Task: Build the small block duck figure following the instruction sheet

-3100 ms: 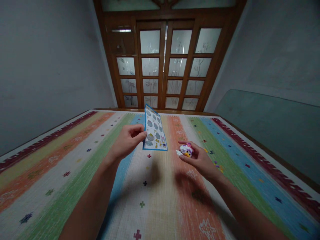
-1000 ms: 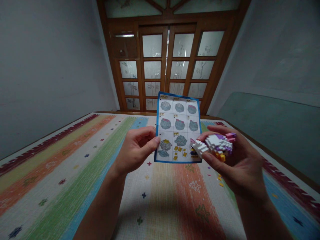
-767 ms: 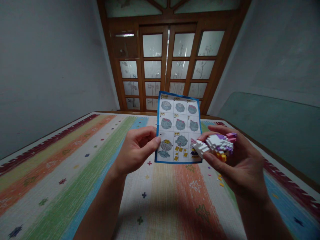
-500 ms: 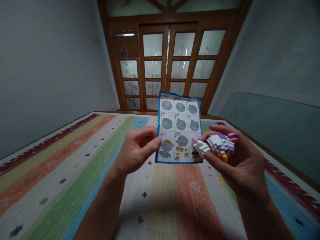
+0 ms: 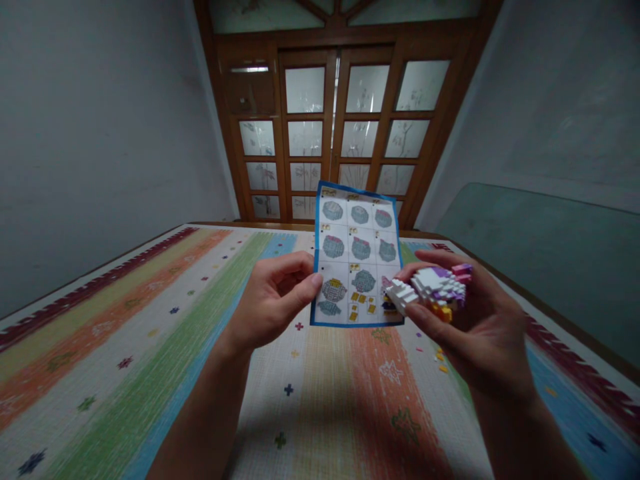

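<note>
An instruction sheet [image 5: 361,230] with a blue border and printed building steps stands upright over the table. My left hand [image 5: 280,300] pinches its left edge between thumb and fingers. In my right hand [image 5: 480,327] is a small building-block model [image 5: 435,287] of white, purple, pink and yellow pieces. Thumb and fingertips close around its white end, which overlaps the sheet's lower right corner. My palm and fingers hide part of the model's far side.
Several loose yellow and pink blocks [image 5: 442,363] lie on the striped tablecloth [image 5: 320,400], left of my right forearm. A wooden door with glass panes [image 5: 333,127] stands beyond the table, between pale walls. A greenish panel [image 5: 545,260] is at the right.
My right hand and the block model have shifted very slightly left. The sheet and my left hand look almost the same.
</note>
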A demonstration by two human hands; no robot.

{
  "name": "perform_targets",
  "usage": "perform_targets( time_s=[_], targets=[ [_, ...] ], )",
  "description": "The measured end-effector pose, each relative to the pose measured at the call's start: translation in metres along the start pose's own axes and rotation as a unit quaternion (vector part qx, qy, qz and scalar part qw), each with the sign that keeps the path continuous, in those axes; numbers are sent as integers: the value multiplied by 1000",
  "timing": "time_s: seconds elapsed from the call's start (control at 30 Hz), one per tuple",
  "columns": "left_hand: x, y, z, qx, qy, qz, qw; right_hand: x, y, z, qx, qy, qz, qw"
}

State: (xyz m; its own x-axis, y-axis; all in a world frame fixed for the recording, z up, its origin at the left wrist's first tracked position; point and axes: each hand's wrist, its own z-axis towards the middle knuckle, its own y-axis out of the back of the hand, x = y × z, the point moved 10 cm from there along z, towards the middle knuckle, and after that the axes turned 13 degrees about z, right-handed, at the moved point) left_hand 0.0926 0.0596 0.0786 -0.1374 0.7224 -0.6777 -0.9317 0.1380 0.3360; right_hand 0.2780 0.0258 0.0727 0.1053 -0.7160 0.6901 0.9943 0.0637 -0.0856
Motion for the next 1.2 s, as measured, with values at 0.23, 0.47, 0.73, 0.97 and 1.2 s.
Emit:
perform_targets(
  time_s=[0.23,0.47,0.73,0.97,1.2],
  targets=[
    [-1,2,0,-6,4,5,1000,-1,-1,-1,2,-4,7,1000],
    [-1,1,0,-5,-3,0,1000,1,0,0,-4,3,-10,1000],
    [-4,3,0,-8,-4,12,1000,2,0,0,-7,3,-9,1000],
    [-1,3,0,-13,0,15,1000,1,0,0,-1,2,-10,1000],
    [1,-1,0,-25,31,-57,998,1,-3,1,-6,13,-6,1000]
  ],
)
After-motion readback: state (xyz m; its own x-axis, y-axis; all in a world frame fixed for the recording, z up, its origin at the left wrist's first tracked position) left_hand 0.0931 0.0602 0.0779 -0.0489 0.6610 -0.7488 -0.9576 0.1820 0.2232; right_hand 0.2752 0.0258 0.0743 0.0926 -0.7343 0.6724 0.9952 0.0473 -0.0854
